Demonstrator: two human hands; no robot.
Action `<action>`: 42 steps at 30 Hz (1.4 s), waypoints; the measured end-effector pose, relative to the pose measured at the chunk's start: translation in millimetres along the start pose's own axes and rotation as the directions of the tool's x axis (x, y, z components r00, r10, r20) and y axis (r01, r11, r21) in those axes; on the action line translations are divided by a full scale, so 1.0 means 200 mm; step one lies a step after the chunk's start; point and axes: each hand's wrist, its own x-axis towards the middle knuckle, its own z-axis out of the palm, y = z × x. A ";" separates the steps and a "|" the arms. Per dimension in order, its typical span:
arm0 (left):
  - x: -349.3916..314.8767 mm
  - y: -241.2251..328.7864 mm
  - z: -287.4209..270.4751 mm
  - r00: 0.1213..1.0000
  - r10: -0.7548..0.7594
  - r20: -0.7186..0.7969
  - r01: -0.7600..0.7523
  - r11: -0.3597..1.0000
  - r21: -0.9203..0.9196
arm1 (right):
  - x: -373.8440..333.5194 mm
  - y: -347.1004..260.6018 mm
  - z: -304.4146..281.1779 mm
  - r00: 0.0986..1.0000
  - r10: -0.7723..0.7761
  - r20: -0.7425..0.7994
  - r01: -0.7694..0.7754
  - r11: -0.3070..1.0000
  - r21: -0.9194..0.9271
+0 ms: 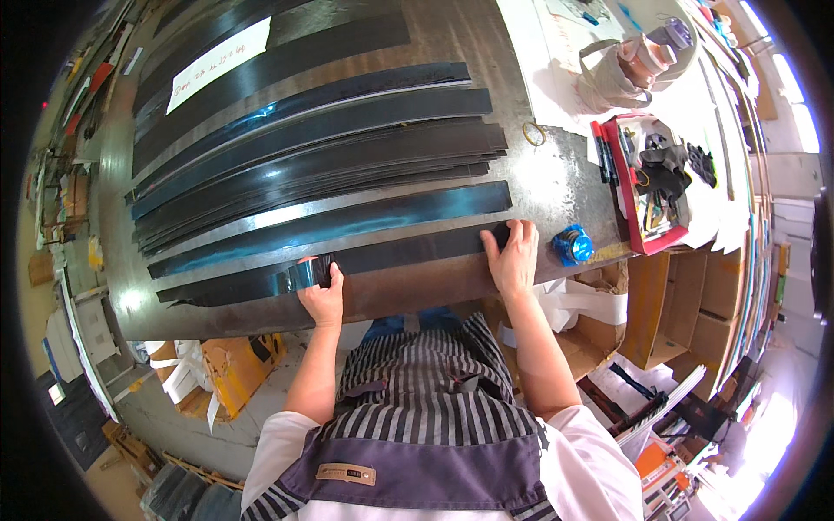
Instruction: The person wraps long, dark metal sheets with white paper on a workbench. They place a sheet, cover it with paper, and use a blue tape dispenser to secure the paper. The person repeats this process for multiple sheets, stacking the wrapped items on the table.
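Note:
A long dark strip (401, 249) lies along the near edge of the metal-topped table. My left hand (322, 298) is closed around a curled piece of glossy dark-blue film (301, 275) over the strip's left half. Whether this film is a roll or a loose fold, I cannot tell. At the strip's right end my right hand (514, 260) rests with thumb and fingers spread, touching it. Just beyond lies a shiny dark strip (347, 224), parallel to the first. Behind that is a stack of dark strips (330, 174).
Right of my right hand sits a crumpled blue wad (573, 246). A red-rimmed box (627, 195) of small tools stands at the table's right, with markers (601, 152) beside it. A yellowish ring (533, 134) lies nearby. Cardboard boxes (686, 300) stand below the table edge.

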 end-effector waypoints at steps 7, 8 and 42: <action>0.02 0.02 0.00 0.999 0.050 -0.021 -0.049 0.997 0.051 | -0.02 -0.03 0.02 0.993 0.097 0.063 -0.081 0.972 -0.218; 0.01 0.02 -0.01 1.000 0.027 -0.014 -0.026 0.999 0.048 | -0.01 -0.03 0.01 0.993 0.103 0.064 -0.088 0.976 -0.198; 0.51 -1.16 -0.96 0.870 -0.486 -0.080 0.460 0.860 -0.220 | -0.36 -0.82 0.41 0.866 -0.466 0.179 0.487 0.868 -0.095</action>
